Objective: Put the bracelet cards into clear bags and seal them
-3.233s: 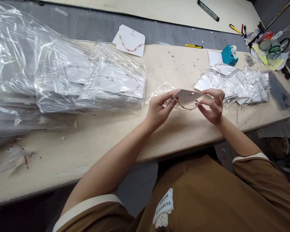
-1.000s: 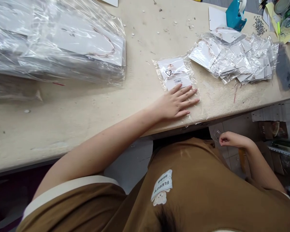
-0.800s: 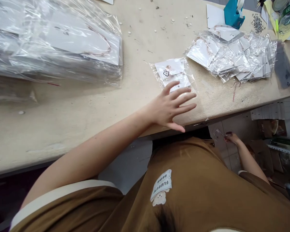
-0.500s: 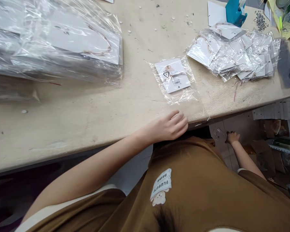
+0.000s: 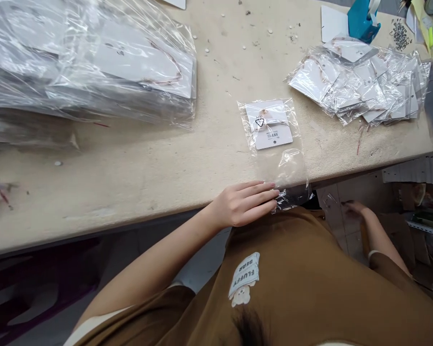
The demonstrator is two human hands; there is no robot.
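Note:
A clear bag (image 5: 274,144) with a white card (image 5: 270,127) and a thin pinkish chain inside lies near the front edge of the beige table (image 5: 147,163). Its open end hangs over that edge. My left hand (image 5: 247,204) is at the edge with its fingers held together on the bag's end, and the thumb is hidden underneath. My right hand (image 5: 357,209) is down below the table beside my brown top, blurred, and I cannot make out its fingers or anything in them.
A big stack of bagged cards (image 5: 94,62) fills the table's left. A pile of small bagged cards (image 5: 357,81) lies at the right, with a teal tape dispenser (image 5: 362,19) and small metal bits (image 5: 400,33) behind it. Boxes (image 5: 414,197) stand under the table.
My left hand left the flat bag, dropped to the table edge and took the bag's end, which now hangs over the edge. My right hand stayed low beneath the table.

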